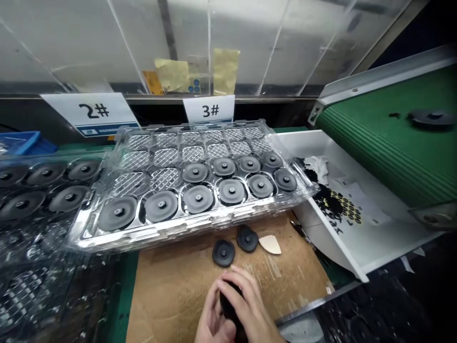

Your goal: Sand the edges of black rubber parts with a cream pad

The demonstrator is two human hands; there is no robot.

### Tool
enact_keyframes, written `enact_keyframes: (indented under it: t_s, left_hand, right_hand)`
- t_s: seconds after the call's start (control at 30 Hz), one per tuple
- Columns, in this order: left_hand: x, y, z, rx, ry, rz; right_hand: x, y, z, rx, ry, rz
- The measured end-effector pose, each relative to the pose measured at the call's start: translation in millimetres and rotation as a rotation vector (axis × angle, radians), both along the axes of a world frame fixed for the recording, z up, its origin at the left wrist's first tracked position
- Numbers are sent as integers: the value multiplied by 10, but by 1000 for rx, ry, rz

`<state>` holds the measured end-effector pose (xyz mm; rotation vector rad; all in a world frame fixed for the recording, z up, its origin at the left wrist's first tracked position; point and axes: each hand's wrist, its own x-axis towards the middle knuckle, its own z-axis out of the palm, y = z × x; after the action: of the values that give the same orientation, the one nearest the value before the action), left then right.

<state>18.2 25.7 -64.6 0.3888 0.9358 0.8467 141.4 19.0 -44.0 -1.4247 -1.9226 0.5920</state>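
Near the bottom of the view, my left hand [210,312] and my right hand [250,305] are closed together around a black disc [228,305], tilted on edge. My fingers cover much of it. Just beyond my fingertips, two dark discs with small central studs, one nearer [223,253] and one farther [247,239], lie on the brown cardboard [171,290]. A pale, wedge-shaped flat piece [270,244] rests beside the farther one. Behind them stands a clear plastic tray [157,233], whose two front rows hold several similar discs.
Another tray of discs [21,204] is on the left. To the right, a white bin [374,247] contains black scraps and a sheet with small rings. Above it, a green conveyor belt [421,128] carries one disc [431,117]. Signs 2# [93,112] and 3# [210,110] stand behind.
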Motion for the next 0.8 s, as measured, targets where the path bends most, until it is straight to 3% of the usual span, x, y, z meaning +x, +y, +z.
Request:
enact_keyframes:
  t_s: [0.1,0.23,0.37,0.47,0.6,0.73,0.8]
  left_hand:
    - [-164,44,-4,-60,-113,130]
    - [-332,128,76,-95,-207,314]
    - [-378,136,212,-107,-253,387]
    - [-357,85,315,-116,-265,397]
    - [-313,2,391,-77,-256,352]
    - [-250,-64,421,-17,-222,286]
    - [-226,-91,451,-12,-209,259]
  right_hand:
    - [186,-45,-63,-86,-45,-28]
    - [399,-69,-317,-301,-132,-237]
    - [356,-119,-547,-304,-113,-131]
    - [301,-143,-561,-294,-51,-5]
    - [316,19,-299,-303,15,90]
    - [184,222,276,-264,96,23]
    - [51,236,561,-135,187,39]
